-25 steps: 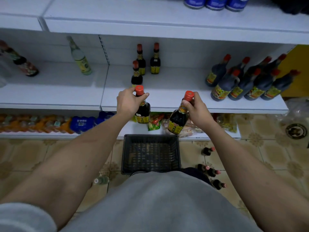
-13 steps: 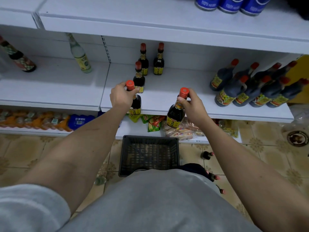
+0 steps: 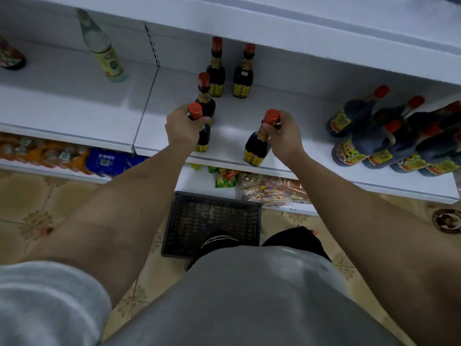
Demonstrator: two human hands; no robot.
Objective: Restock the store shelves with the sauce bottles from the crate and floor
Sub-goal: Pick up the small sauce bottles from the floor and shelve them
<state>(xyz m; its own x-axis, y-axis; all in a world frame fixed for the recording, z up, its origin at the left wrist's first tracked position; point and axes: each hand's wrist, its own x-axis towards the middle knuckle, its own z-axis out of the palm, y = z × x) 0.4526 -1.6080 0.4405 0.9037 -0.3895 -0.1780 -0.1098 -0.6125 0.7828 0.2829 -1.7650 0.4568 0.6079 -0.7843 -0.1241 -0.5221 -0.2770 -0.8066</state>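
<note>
My left hand (image 3: 183,128) grips the neck of a dark sauce bottle with a red cap (image 3: 202,136), its base at the white shelf (image 3: 287,126) near the front edge. My right hand (image 3: 284,136) grips the neck of a second red-capped sauce bottle (image 3: 257,147), tilted slightly, its base at the shelf's front edge. Three matching bottles (image 3: 216,71) stand further back on the same shelf. The black plastic crate (image 3: 212,221) sits on the floor below, between my arms, and looks empty.
A group of larger dark bottles (image 3: 389,141) fills the shelf's right end. A pale green bottle (image 3: 104,51) stands on the left shelf section. Snack packets (image 3: 269,187) and orange and blue packs (image 3: 74,158) lie on the bottom shelf. Tiled floor surrounds the crate.
Both hands have carried their bottles up and forward from in front of the shelf edge onto the shelf. The view has moved closer to the shelf.
</note>
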